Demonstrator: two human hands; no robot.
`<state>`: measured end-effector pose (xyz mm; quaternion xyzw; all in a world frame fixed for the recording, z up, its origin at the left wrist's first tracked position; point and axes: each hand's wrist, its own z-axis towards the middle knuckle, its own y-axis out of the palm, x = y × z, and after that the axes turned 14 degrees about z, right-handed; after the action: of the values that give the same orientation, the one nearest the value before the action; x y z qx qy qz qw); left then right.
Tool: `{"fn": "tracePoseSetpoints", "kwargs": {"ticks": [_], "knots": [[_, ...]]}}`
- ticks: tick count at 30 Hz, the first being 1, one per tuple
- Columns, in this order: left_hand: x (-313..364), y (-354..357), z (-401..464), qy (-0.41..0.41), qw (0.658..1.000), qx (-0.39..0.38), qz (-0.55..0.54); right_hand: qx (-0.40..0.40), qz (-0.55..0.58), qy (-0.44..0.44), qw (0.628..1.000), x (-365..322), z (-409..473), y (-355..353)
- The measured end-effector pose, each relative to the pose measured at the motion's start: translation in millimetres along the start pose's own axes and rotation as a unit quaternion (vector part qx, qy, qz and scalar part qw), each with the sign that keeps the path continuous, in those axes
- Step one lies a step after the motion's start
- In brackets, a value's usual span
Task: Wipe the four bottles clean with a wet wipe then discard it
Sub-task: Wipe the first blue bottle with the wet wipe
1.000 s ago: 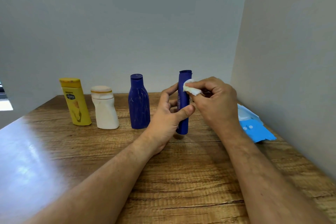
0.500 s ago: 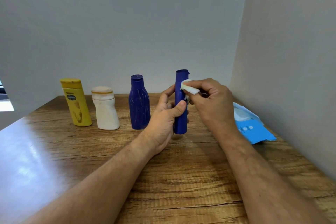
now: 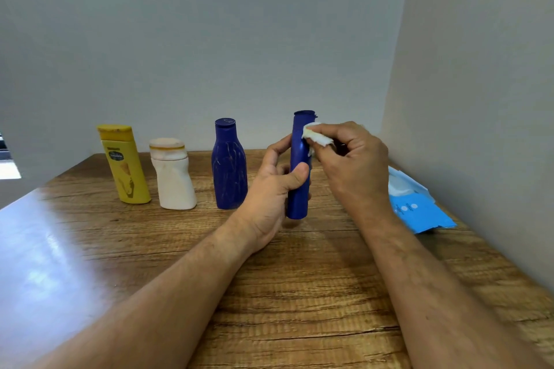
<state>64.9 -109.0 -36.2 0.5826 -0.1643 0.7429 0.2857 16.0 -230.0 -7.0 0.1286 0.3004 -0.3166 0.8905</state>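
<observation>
Fingers: left hand [image 3: 274,189] grips slim blue bottle [image 3: 298,189] steady | right hand [image 3: 350,159] pinches wipe [image 3: 314,138] against cap, frame centre

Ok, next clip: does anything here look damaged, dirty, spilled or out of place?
Nothing spilled or knocked over. The wide blue bottle shows pale scratch-like streaks, and the white bottle has orange-brown grime around its cap. The left hand holds the slim blue bottle lifted off the table while the right hand presses the wipe on it.

left hand [image 3: 277,186]: grip curled, thumb forward | right hand [image 3: 353,159]: fingertips pinched | forearms extended, converging
</observation>
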Motion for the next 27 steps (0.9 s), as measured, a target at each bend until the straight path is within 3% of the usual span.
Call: {"fn": "tracePoseSetpoints", "kwargs": {"ticks": [3,6,9,13,20,27], "knots": [[0.1,3.0,-1.2,0.005,1.000,-0.008,0.022,0.057,0.065,0.074,0.994,-0.9,2.9,-1.1],[1.0,3.3,-3.7,0.006,1.000,-0.020,-0.014,0.048,0.106,0.125,0.985,1.5,7.0,-4.1],[0.2,0.5,-2.6,0.012,0.999,-0.010,-0.029,-0.002,0.107,0.091,0.990,0.4,4.3,-3.4],[-2.2,-1.6,1.9,0.037,0.998,0.029,0.036,-0.049,0.006,-0.013,0.999,-1.6,-1.7,-0.4],[-4.6,2.3,0.1,0.061,0.988,0.032,0.137,0.070,0.070,0.103,0.990,1.5,5.9,-2.3],[-3.9,0.3,0.1,0.102,0.974,0.076,0.187,0.006,0.032,0.078,0.996,3.2,1.9,-0.5]]}}
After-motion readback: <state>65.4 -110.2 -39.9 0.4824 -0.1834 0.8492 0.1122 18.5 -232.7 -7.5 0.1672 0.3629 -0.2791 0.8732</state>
